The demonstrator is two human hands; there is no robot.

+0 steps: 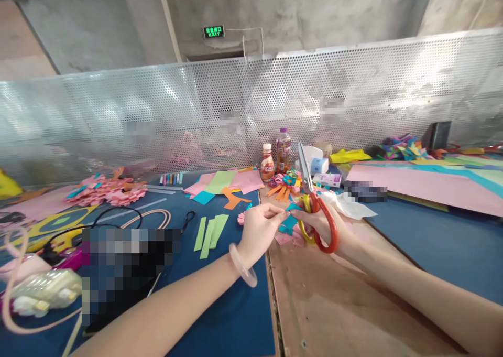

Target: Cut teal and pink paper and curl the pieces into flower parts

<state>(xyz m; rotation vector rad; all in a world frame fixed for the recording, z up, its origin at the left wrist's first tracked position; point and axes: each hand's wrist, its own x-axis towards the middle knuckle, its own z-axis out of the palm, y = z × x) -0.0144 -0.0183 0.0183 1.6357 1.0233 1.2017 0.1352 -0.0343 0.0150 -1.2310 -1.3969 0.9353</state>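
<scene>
My left hand, a pale bangle on its wrist, pinches one side of a small blue piece of paper. On the other side, the fingers of my right hand grip the same paper. A pair of scissors with red and yellow handles hangs on my right hand, its blades pointing up and pressed together. Pink paper pieces lie under the hands. To the left of my left hand are several light green paper strips and an orange paper cutout.
Pink and green sheets, a brown-labelled bottle and a purple-capped bottle stand or lie behind. A pink paper heap, cables and a power strip occupy the left. Large sheets lie right, before a perforated metal panel.
</scene>
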